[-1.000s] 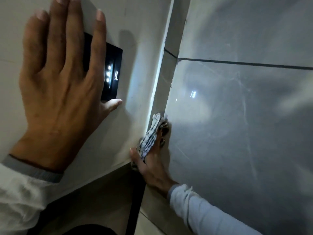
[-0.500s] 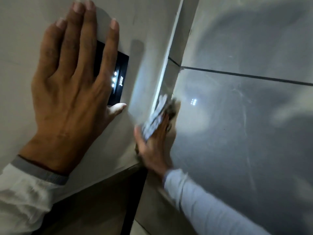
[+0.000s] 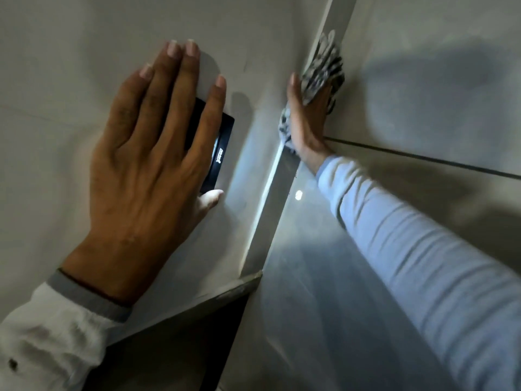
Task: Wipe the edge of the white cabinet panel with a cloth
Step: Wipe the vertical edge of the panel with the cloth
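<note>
cloth at the panel edge, upper reach

head view. we found the left hand (image 3: 146, 170) laid flat on the face of the white cabinet panel (image 3: 70, 66), fingers straight and close together, gripping nothing. beneath those fingers sat a small black device (image 3: 218, 153) fixed to the panel, partly covered, with white lettering on its exposed strip. the left sleeve (image 3: 48, 334) was white with a grey cuff.

we noted the right hand (image 3: 308, 119) pressed against the panel's edge (image 3: 267, 193), the narrow pale strip where the panel met the grey tiled wall (image 3: 423, 80). the fingers were extended and wrapped over the patterned black-and-white cloth (image 3: 324, 66), holding it bunched against the edge; the thumb lay on the panel side. part of the cloth also showed below the thumb. the cloth stood high on the edge, above the dark grout line (image 3: 423, 158) of the tiles. the right sleeve (image 3: 423, 263) was pale blue and crossed in front of the lower tile. a small bright reflection (image 3: 298, 195) showed on the tile just beside the edge. the hand and cloth were slightly blurred.
</note>
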{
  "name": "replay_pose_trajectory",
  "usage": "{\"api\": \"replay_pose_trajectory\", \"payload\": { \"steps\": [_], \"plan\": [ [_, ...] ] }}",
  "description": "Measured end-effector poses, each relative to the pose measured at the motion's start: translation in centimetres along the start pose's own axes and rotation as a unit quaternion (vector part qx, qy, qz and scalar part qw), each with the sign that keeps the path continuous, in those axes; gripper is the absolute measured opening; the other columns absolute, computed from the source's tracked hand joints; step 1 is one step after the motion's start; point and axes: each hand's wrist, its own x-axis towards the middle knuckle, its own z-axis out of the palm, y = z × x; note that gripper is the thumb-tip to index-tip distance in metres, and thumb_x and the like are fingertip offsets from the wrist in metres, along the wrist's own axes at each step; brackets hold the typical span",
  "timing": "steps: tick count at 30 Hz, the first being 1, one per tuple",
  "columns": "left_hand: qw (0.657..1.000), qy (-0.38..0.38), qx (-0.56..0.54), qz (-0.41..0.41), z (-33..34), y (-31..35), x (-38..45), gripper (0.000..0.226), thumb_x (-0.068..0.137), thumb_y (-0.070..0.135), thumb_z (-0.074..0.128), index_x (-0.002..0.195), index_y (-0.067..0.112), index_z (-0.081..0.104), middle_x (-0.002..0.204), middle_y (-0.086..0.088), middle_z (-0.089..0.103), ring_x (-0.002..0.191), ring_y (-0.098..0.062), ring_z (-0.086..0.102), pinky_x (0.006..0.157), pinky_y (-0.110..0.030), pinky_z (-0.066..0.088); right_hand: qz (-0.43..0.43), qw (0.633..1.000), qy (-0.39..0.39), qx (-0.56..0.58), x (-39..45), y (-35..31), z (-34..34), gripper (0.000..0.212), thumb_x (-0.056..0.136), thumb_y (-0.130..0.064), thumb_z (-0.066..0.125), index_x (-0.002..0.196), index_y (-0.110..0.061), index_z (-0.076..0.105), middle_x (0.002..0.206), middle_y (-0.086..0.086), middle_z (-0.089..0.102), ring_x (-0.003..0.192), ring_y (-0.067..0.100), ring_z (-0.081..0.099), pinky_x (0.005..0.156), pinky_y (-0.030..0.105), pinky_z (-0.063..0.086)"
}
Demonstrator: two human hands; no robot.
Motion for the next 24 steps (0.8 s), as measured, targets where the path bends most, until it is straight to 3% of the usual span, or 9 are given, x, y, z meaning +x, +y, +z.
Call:
{"api": "replay_pose_trajectory", "payload": {
  "steps": [3, 5, 8, 10, 12, 16, 20, 22, 24],
  "plan": [
    [1.000, 0.004, 0.006, -0.002, 0.0, 0.2, -0.1, 0.117, 0.081, 0.046, 0.081, 0.168, 0.002, 0.015, 0.174, -0.029, 0.010, 0.162, -0.042, 0.009, 0.133, -0.050, 0.005, -0.022, 0.999, -0.008, -0.029, -6.5, 4.3, 0.4, 0.105, 0.090, -0.066, 0.048, 0.165, -0.007, 0.003, 0.176, 0.012, 0.004, 0.164, 0.020, 0.005, 0.135, 0.046, 0.008],
    [1.000, 0.021, -0.001, -0.001, 0.2, 0.4, -0.1, 0.102, 0.090, 0.041, 0.073, 0.167, 0.002, 0.019, 0.173, -0.030, 0.012, 0.162, -0.043, 0.011, 0.133, -0.047, 0.002, -0.059, 0.989, -0.093, -0.098, -11.9, 7.2, -0.3, 0.103, 0.092, -0.077, 0.037, 0.165, -0.018, -0.006, 0.177, 0.003, -0.003, 0.165, 0.014, 0.000, 0.135, 0.046, 0.008],
    [0.999, 0.039, -0.008, -0.011, 0.5, 0.4, -0.2, 0.094, 0.095, 0.039, 0.068, 0.166, 0.001, 0.021, 0.172, -0.032, 0.015, 0.161, -0.045, 0.014, 0.133, -0.045, 0.000, -0.141, 0.968, -0.149, -0.145, -14.4, 9.5, -1.0, 0.097, 0.096, -0.070, 0.038, 0.163, -0.024, -0.016, 0.176, -0.003, -0.016, 0.164, 0.012, -0.013, 0.135, 0.049, 0.005],
    [0.999, 0.036, -0.008, -0.015, 0.6, 0.5, -0.1, 0.096, 0.093, 0.039, 0.071, 0.166, 0.001, 0.021, 0.171, -0.032, 0.015, 0.160, -0.046, 0.014, 0.133, -0.048, 0.003, -0.106, 0.977, -0.132, -0.128, -11.8, 8.0, -0.6, 0.107, 0.091, -0.073, 0.040, 0.163, -0.018, -0.017, 0.176, 0.003, -0.016, 0.164, 0.015, -0.012, 0.135, 0.049, 0.004],
    [1.000, 0.026, -0.004, -0.014, 0.6, 0.4, -0.1, 0.101, 0.090, 0.041, 0.074, 0.167, 0.003, 0.020, 0.172, -0.032, 0.014, 0.161, -0.046, 0.013, 0.132, -0.049, 0.003, -0.043, 0.994, -0.069, -0.073, -7.8, 5.1, -0.3, 0.116, 0.082, -0.076, 0.043, 0.165, -0.010, -0.004, 0.177, 0.009, -0.002, 0.165, 0.018, 0.000, 0.135, 0.048, 0.008],
    [1.000, 0.018, 0.001, -0.008, 0.5, 0.4, 0.0, 0.107, 0.085, 0.042, 0.080, 0.167, 0.007, 0.021, 0.172, -0.031, 0.013, 0.161, -0.046, 0.012, 0.132, -0.050, 0.004, 0.004, 1.000, -0.023, 0.009, -3.1, 1.6, -0.5, 0.094, 0.098, -0.058, 0.043, 0.164, -0.010, -0.002, 0.177, 0.011, -0.001, 0.164, 0.020, 0.000, 0.134, 0.048, 0.006],
    [1.000, 0.016, -0.006, -0.008, 0.4, 0.4, -0.2, 0.108, 0.084, 0.042, 0.082, 0.167, 0.006, 0.022, 0.172, -0.031, 0.015, 0.160, -0.046, 0.014, 0.132, -0.052, 0.008, 0.037, 0.998, -0.054, -0.001, -8.7, 4.6, -0.5, 0.073, 0.106, -0.039, 0.046, 0.165, -0.011, 0.012, 0.176, 0.007, 0.011, 0.164, 0.019, 0.014, 0.134, 0.046, 0.018],
    [1.000, 0.014, -0.018, -0.004, 0.4, 0.5, -0.2, 0.102, 0.087, 0.036, 0.079, 0.166, 0.006, 0.024, 0.171, -0.032, 0.016, 0.160, -0.047, 0.015, 0.132, -0.052, 0.007, 0.049, 0.997, -0.056, -0.030, -14.9, 6.8, -0.1, 0.074, 0.104, -0.035, 0.051, 0.164, -0.010, 0.016, 0.176, 0.005, 0.014, 0.163, 0.015, 0.015, 0.135, 0.039, 0.013],
    [1.000, 0.007, -0.026, 0.000, 0.3, 0.3, -0.3, 0.100, 0.086, 0.035, 0.078, 0.166, 0.006, 0.026, 0.171, -0.032, 0.017, 0.159, -0.048, 0.016, 0.131, -0.053, 0.007, 0.085, 0.994, -0.062, 0.015, -21.1, 7.6, 0.9, 0.074, 0.102, -0.021, 0.058, 0.164, -0.010, 0.019, 0.170, 0.005, 0.033, 0.156, 0.013, 0.035, 0.132, 0.036, 0.026]
  ]
}}
